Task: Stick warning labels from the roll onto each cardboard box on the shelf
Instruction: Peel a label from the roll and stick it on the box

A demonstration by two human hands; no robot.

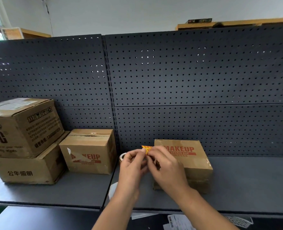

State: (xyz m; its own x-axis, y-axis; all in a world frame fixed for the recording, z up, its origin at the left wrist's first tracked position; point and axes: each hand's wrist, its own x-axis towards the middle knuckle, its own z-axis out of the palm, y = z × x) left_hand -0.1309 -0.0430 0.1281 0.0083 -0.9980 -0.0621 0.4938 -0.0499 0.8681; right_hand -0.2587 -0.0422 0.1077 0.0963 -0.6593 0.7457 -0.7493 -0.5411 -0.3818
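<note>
1. Far left of the hands: two stacked cartons on the shelf (71,191), the upper printed carton (21,127) resting on the lower carton (26,170). No warning label visible on either face, so both judged still to do.
2. Just left of the hands: small MAKEUP box (89,151), front print partly torn away, no label seen.
3. Behind the left hand (130,166): label roll (122,156), mostly hidden by the fingers; held or merely sitting on the shelf, cannot tell.
4. Between both hands: red-and-yellow warning label (145,149), pinched at the fingertips, hands together and touching, apparently peeling it from its backing.
5. Behind the right hand (167,168): larger MAKEUP box (190,161), partly covered by that hand, no label on the visible faces.
6. Judged progress: early, with no box visibly labelled, one label in hand, four boxes left.
</note>
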